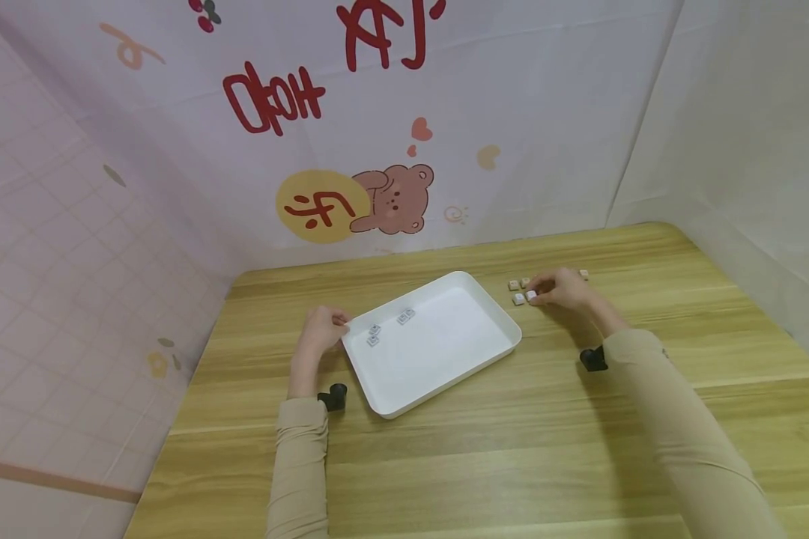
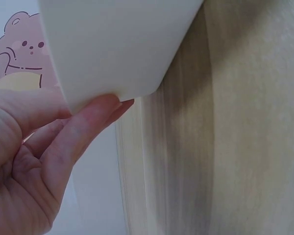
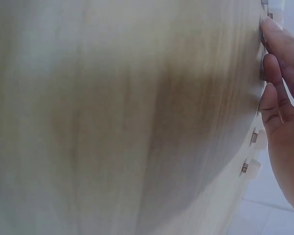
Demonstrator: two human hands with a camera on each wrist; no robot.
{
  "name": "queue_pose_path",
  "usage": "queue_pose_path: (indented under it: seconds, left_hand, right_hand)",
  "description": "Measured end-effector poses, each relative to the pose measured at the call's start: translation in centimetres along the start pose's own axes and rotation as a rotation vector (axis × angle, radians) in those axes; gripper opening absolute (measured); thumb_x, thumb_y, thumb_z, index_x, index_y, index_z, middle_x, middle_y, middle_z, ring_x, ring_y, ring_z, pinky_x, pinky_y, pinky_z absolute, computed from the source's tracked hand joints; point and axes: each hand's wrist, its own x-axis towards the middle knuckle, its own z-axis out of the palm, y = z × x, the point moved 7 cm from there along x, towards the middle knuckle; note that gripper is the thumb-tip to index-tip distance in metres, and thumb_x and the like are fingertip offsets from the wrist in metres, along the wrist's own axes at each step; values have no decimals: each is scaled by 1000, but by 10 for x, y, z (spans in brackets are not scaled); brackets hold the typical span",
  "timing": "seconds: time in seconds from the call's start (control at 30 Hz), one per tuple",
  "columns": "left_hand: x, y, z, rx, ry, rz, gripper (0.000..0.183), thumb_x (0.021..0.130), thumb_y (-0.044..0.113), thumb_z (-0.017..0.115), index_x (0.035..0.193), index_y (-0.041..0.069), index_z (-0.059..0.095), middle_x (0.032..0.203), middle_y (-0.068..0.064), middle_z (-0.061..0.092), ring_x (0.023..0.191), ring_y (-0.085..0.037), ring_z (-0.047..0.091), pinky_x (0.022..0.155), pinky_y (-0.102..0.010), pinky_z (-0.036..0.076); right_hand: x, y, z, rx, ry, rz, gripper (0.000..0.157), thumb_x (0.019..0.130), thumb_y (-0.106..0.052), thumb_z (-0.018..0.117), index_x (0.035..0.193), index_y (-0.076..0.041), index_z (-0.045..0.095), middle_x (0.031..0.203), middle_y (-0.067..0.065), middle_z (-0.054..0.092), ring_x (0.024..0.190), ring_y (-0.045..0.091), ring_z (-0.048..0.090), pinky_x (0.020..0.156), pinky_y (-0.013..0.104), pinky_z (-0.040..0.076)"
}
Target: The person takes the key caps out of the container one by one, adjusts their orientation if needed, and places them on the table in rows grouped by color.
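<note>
A shallow white tray (image 1: 438, 359) lies aslant on the wooden table. My left hand (image 1: 321, 329) pinches its left rim near the far corner, and the left wrist view shows thumb and fingers of that hand (image 2: 63, 132) on the tray's edge (image 2: 122, 49). Inside the tray, several small greyish keycaps (image 1: 374, 340) sit along the far left part. My right hand (image 1: 561, 288) is right of the tray, thumb and fingertips pinching a white keycap (image 1: 531, 296). Another white keycap (image 1: 518, 299) lies just left of it. In the right wrist view that hand (image 3: 284, 98) partly hides the row.
Beige keycaps (image 1: 514, 285) stand behind the white ones, and another keycap (image 1: 583, 275) lies right of the right hand. A printed cloth (image 1: 546, 150) hangs behind the table (image 1: 479, 464). Dark wrist cameras (image 1: 593, 358) stick out from both forearms.
</note>
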Motion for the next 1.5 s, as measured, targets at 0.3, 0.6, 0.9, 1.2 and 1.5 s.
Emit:
queue_pose_path:
  seconds: [0.3,0.6,0.9,1.2,1.5]
  left_hand:
    - [0,-2,-1,1,0,-8,23,87,-2,59,108,-4,67,106,-23,66,93,-28,63,64,-27,58]
    - [-1,-2,-3,9,3,-9,23,87,-2,59,108,-4,67,106,-23,66,93,-29,63,63,-26,58]
    - [0,-3,-3,15,0,-8,23,88,-2,59,109,-4,67,107,-23,66,93,-29,63,64,-27,58]
    - [0,-2,-2,6,2,-3,22,87,-2,59,108,-4,67,105,-23,67,92,-30,64,64,-27,59]
    - [1,-2,-2,28,11,10,21,86,-1,60,105,-4,69,103,-22,67,92,-28,63,62,-24,56]
  right_hand:
    - [1,-11,-10,37,23,-4,24,89,-15,66,109,-2,68,108,19,70,101,33,64,83,37,55]
    - [23,-50,-15,112,0,5,31,93,-21,61,117,-3,64,116,17,66,106,31,60,85,41,53]
    - [50,-108,16,196,-48,-82,25,92,-15,62,113,-3,66,113,17,67,104,29,61,90,41,52]
    - [67,-165,67,180,-169,-215,21,88,-18,68,106,-8,71,110,9,70,101,21,63,83,30,54]
    - [72,-189,101,137,-264,-275,23,86,-15,69,108,-9,71,108,6,71,101,18,64,88,30,54]
